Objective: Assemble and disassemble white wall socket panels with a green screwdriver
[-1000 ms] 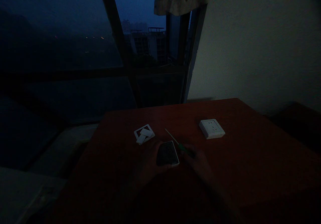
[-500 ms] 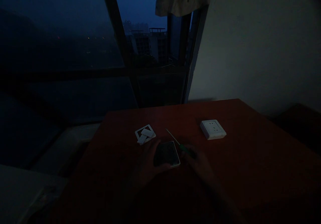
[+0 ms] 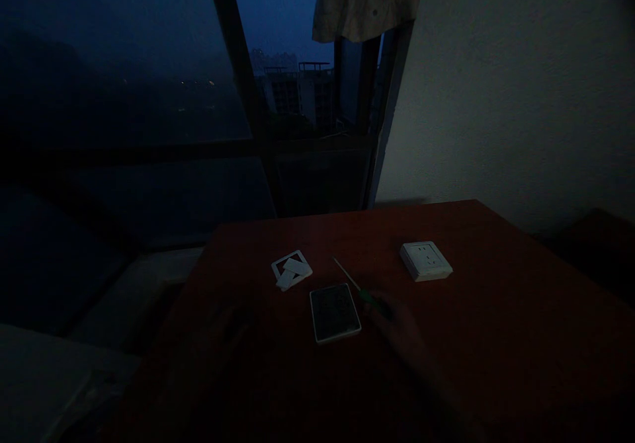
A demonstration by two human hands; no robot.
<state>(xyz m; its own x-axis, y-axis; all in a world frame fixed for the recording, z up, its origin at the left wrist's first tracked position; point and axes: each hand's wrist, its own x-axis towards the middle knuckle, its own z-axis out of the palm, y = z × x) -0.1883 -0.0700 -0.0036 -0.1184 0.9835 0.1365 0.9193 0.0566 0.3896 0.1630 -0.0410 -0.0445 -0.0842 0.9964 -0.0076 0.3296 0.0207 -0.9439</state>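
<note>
My right hand (image 3: 399, 327) is closed round the green handle of a screwdriver (image 3: 368, 295), its metal shaft pointing away and to the left. Just left of it, a square dark panel with a white rim (image 3: 335, 314) lies on the table, touched by neither hand. My left hand (image 3: 228, 327) is off to the panel's left, very dim; its fingers look loosely apart with nothing visible in them. Beyond the panel lies a white square frame (image 3: 302, 255) with two small white plates (image 3: 296, 266) resting across it.
A white socket box (image 3: 426, 261) stands at the right on the reddish-brown table (image 3: 496, 311). Behind the table are a dark window (image 3: 188, 99) and a pale wall (image 3: 496, 86). A short curtain (image 3: 370, 3) hangs above. The room is very dark.
My left hand has let go of the dark panel and moved left, away from it. My right hand keeps the screwdriver. The view has shifted slightly.
</note>
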